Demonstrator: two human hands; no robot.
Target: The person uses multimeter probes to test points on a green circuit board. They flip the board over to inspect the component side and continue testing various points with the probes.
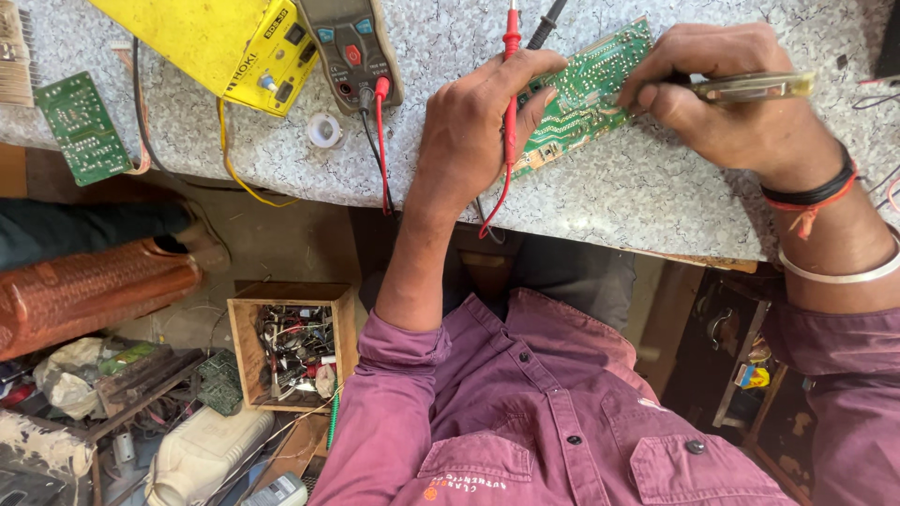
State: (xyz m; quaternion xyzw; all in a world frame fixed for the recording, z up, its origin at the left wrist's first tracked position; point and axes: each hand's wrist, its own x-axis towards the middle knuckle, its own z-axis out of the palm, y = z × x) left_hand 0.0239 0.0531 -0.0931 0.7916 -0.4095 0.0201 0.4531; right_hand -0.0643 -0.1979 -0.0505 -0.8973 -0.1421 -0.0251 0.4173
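While both your hands crowd one green printed circuit board, it lies tilted near the speckled grey bench's front edge.
Your left hand pins the board, fingers curled over a red probe lead; your right hand grips a translucent-handled tool. Open bench lies left, past the multimeter.

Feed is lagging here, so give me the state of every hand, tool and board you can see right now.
left hand: pressing down the large circuit board, red probe lead under its fingers
right hand: gripping a yellowish tool
yellowish tool: tip on the board
large circuit board: flat on the countertop, solder side up
multimeter: leads plugged in
small circuit board: lying untouched
wooden box: open, full of parts
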